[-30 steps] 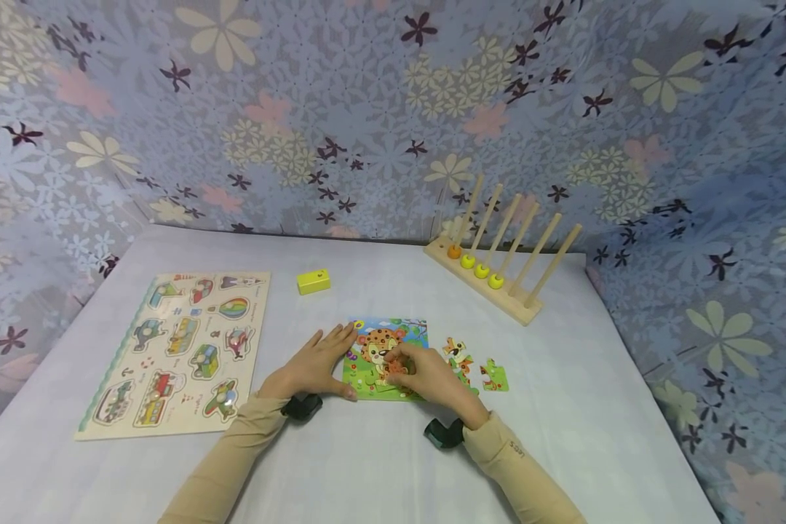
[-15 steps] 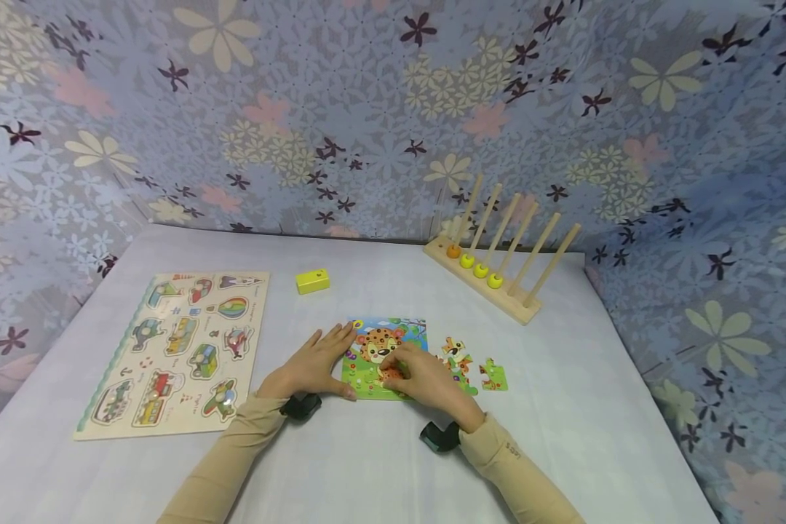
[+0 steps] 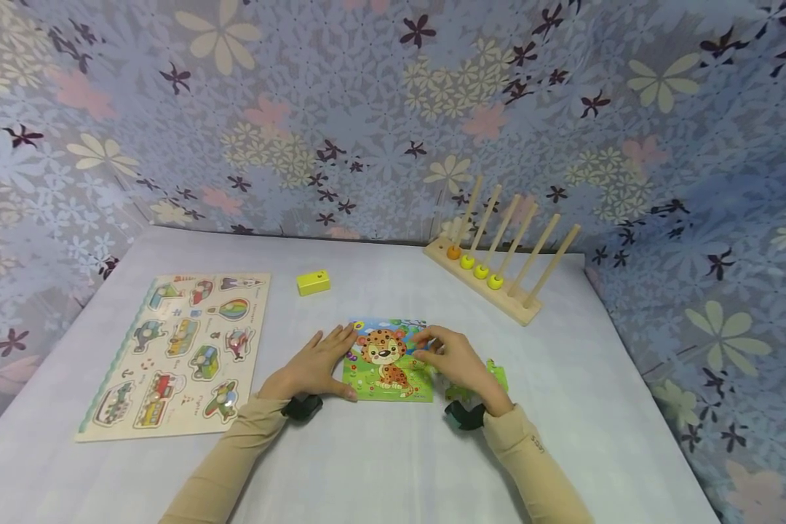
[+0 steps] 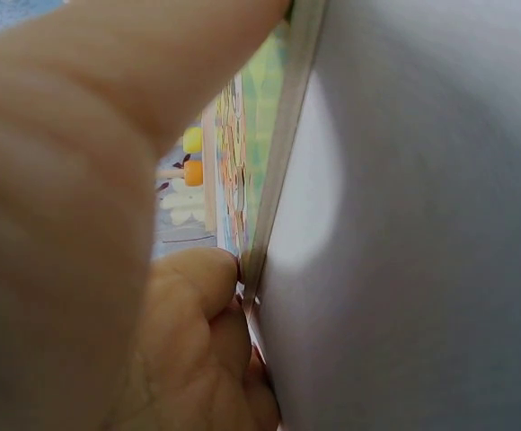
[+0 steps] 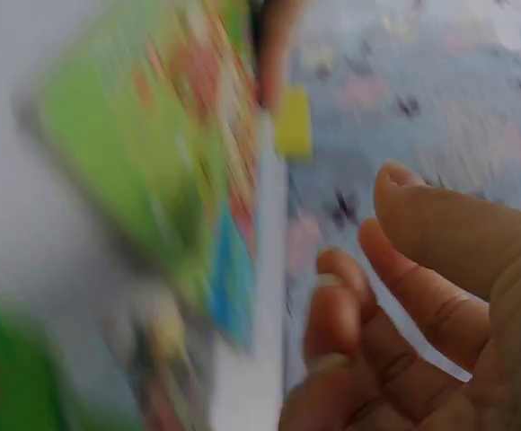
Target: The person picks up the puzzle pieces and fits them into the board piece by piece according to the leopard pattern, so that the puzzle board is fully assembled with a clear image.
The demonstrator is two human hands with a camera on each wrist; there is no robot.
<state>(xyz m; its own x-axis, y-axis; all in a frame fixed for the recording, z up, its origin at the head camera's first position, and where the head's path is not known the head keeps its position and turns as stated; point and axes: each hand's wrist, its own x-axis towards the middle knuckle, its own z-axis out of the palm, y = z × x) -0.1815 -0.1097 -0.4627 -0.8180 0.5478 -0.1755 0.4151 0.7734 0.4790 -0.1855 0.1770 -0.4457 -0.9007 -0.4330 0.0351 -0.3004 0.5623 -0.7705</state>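
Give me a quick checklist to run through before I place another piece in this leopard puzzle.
1. Leopard puzzle steadied: ok, the left hand rests against its left side.
2. Right hand free to pick up: ok, the right wrist view shows thumb and fingers apart with nothing between them.
3. Laid pieces seated flush: cannot tell; the leopard's face and body look whole from above, but the right wrist view is blurred.
4. Loose pieces all visible: not ok, the right hand and wrist partly hide them.
5. Yellow block out of the way: ok, it lies apart, beyond the puzzle.
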